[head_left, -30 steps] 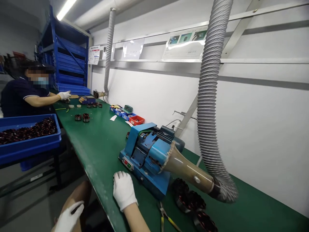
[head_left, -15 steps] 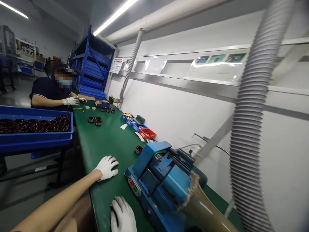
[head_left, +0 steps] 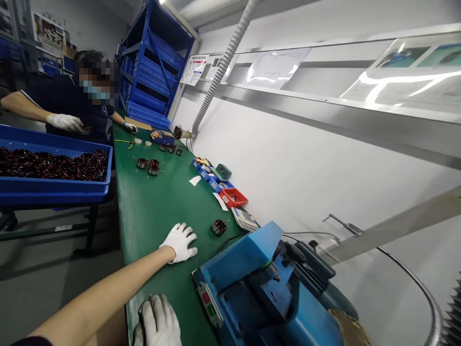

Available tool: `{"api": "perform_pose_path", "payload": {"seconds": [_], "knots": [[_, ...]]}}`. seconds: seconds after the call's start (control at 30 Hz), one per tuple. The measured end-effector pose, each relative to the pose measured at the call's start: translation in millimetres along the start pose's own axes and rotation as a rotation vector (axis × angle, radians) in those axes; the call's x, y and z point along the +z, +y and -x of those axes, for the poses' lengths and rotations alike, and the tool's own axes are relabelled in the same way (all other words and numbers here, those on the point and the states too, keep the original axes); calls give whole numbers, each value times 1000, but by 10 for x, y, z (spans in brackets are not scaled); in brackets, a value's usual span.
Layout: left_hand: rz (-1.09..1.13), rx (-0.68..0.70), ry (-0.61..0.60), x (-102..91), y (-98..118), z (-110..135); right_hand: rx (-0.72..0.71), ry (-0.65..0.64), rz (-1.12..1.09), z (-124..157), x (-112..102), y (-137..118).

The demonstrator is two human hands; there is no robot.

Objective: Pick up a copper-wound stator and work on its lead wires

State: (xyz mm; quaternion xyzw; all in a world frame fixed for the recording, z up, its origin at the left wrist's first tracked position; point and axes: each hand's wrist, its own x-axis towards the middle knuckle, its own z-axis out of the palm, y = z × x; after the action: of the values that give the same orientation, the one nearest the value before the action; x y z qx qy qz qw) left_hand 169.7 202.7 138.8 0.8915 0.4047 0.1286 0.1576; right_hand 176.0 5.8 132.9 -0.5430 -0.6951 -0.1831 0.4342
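Note:
My left hand (head_left: 180, 243), in a white glove, lies on the green table (head_left: 154, 206) with its fingers spread and nothing in them. A motor stator with copper windings (head_left: 219, 227) stands a little beyond its fingertips, apart from them. Nearer to me, at the bottom of the view, my right hand (head_left: 159, 321) rests palm down, also gloved. Its fingers are stretched out, and their tips look greyish. To the right of both hands is a blue machine (head_left: 248, 283) with a red and a green button (head_left: 209, 303); neither hand touches it.
A co-worker in white gloves sits at the far end, one hand (head_left: 66, 122) near a blue bin (head_left: 54, 185) full of stators. More stators (head_left: 153, 167) stand farther along the table. Small blue trays, a red tray (head_left: 234, 197) and a calculator (head_left: 245, 218) line the wall.
My view has shifted, bringing the far table end and co-worker closer. The co-worker's hands, earlier together over the table, are now apart, one beside the bin. My hands still rest on the table.

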Motion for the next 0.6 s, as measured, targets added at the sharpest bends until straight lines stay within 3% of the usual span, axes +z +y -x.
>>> {"api": "perform_pose_path", "payload": {"seconds": [0.2, 0.33, 0.6], "knots": [[-8, 20, -8, 17, -45, -118, 212, -16, -141, -79, -121, -160], [-10, 34, -18, -25, -59, -109, 172, -124, -138, -131, -268, -164], [17, 15, -56, -146, -63, -96, 145, -140, -121, -138, -402, -108]]}}
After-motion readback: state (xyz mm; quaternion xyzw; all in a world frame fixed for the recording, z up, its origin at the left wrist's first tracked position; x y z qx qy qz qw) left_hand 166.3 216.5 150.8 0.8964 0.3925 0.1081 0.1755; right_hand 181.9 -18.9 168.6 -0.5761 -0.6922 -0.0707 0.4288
